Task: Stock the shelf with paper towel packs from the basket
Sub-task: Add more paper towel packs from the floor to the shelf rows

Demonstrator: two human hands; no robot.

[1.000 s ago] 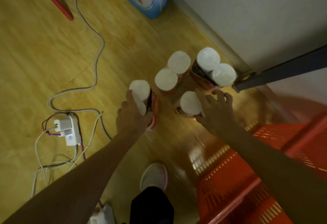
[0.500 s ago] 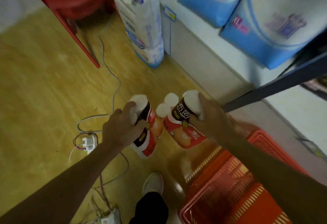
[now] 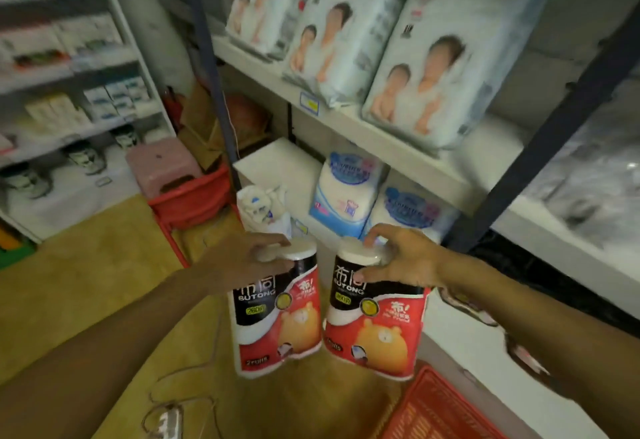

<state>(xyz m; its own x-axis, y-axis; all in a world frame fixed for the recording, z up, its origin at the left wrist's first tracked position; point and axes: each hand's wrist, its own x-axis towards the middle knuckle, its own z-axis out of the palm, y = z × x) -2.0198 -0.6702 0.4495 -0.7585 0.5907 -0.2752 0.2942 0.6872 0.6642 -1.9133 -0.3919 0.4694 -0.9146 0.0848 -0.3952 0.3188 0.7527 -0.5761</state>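
Two paper towel packs are in the air in front of the white shelf (image 3: 391,147), one in each hand. The left hand (image 3: 242,258) grips the top of the left pack (image 3: 277,314) with curled fingers, and the right hand (image 3: 405,262) pinches the top of the right pack (image 3: 377,320) between thumb and fingers. The two packs hang upright, just beside each other, and I cannot tell if they touch.

On the upper board of the shelf stand three big packs with baby pictures (image 3: 415,67). On the board under it stand two blue and white packs (image 3: 346,192), and to the left of them the board is bare. A dark metal post (image 3: 554,126) crosses the shelf on the right side. One red basket (image 3: 436,407) shows only a corner, on the floor below the shelf and under the right pack.

Each held pack has the word "BUTONG" with two Chinese characters on a black field, and an orange bear on red. On the left pack "2 rolls" can be read at the bottom. The writing on the shelf goods is too blurred.
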